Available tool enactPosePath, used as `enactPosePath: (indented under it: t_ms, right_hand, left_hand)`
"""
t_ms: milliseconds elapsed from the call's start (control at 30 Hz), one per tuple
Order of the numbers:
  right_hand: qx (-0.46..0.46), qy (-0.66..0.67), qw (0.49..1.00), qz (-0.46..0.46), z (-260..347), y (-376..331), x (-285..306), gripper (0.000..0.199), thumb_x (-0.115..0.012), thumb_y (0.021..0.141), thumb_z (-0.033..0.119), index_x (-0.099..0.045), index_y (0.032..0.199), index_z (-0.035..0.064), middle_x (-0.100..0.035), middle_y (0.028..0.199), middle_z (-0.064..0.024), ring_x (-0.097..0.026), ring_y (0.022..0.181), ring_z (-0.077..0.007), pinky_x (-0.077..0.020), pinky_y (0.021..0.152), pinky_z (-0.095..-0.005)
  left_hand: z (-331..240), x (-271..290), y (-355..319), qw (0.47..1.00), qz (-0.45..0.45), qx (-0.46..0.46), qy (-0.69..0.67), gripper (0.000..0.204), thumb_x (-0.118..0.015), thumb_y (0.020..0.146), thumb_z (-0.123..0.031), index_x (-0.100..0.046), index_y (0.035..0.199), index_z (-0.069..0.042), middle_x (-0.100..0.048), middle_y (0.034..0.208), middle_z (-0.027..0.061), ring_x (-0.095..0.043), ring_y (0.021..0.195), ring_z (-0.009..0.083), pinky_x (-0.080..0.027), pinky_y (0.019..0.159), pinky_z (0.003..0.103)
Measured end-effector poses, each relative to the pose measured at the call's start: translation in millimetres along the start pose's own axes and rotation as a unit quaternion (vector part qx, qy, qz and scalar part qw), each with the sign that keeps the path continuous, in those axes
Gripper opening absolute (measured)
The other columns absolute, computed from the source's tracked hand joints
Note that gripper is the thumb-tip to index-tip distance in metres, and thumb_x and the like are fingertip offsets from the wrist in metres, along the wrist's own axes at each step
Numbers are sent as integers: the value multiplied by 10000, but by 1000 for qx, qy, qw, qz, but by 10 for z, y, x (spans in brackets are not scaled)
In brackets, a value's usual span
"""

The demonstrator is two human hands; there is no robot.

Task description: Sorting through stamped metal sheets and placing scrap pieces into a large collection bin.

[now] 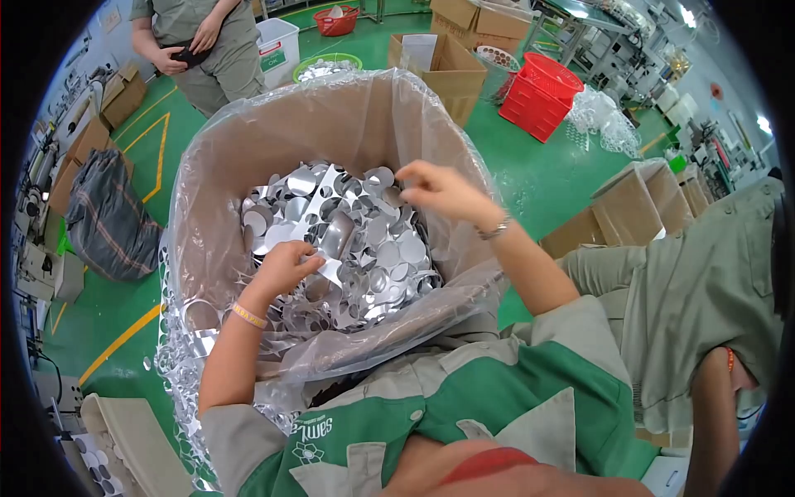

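Observation:
A large cardboard box [290, 116] lined with clear plastic stands in front of me, holding a heap of silver discs [387, 253] and punched sheet scraps. My left hand [286, 267] is over the near left of the heap, its fingers pinched on a piece of silver sheet scrap [331, 272]. Above the far right of the heap is my right hand [443, 190], thumb and curled forefinger apart, with discs just beside the fingertips. A strip of punched silver sheet [325, 186] lies across the heap between my hands.
More punched scrap [178, 377] is piled along the box's left side. A person [219, 50] stands at the far left; another person [696, 290] is close on my right. Beyond the box are a red basket [538, 95], open cartons [443, 79] and a green-rimmed tub [352, 60].

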State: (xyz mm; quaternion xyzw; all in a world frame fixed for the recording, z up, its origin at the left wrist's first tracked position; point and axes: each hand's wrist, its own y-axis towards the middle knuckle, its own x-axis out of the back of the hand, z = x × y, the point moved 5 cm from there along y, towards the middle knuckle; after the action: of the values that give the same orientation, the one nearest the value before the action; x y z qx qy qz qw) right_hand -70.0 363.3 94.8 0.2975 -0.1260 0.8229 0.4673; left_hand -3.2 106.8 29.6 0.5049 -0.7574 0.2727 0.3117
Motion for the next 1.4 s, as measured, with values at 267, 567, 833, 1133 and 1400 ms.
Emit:
enactPosePath:
  t_ms: [267, 567, 833, 1133, 1400]
  right_hand:
    - [141, -205, 946, 208, -227, -117, -1164, 725, -688, 627, 185, -323, 1252, 148, -352, 1200, -157, -422, 1086, -323, -404, 865, -368]
    - [153, -256, 916, 269, -329, -60, -1196, 412, -670, 630, 361, -545, 894, 70, -514, 978, -120, -481, 940, -314, -405, 776, -404]
    - [138, -194, 933, 271, -306, 35, -1059, 369, -548, 759, 412, -578, 780, 45, -569, 798, -130, -552, 782, -315, -434, 676, -388]
    - [59, -191, 929, 310, -321, -9, -1106, 385, -421, 844, 393, -585, 808, 46, -562, 807, -142, -543, 808, -304, -414, 716, -388]
    - [60, -188, 937, 288, -372, -10, -1087, 393, -429, 826, 432, -599, 841, 77, -602, 792, -139, -568, 784, -305, -426, 689, -383]
  left_hand:
    - [-295, -426, -171, 983, 61, -119, 124, 274, -559, 730, -343, -576, 718, -70, -572, 726, 118, -560, 687, 306, -441, 597, 399]
    - [-259, -446, -150, 982, 72, -132, 116, 289, -549, 753, -350, -577, 751, -63, -568, 746, 114, -555, 716, 300, -434, 596, 392]
    - [-22, -394, 36, 991, 66, -63, 100, 344, -579, 729, -399, -596, 770, -58, -587, 740, 130, -564, 715, 304, -433, 601, 384]
    - [-92, -379, -41, 990, 65, -75, 103, 361, -565, 739, -401, -602, 789, -45, -592, 757, 131, -567, 723, 296, -434, 631, 387]
    - [-126, -365, -45, 990, 70, -62, 102, 354, -573, 735, -391, -605, 805, -46, -594, 759, 135, -568, 727, 303, -431, 632, 396]
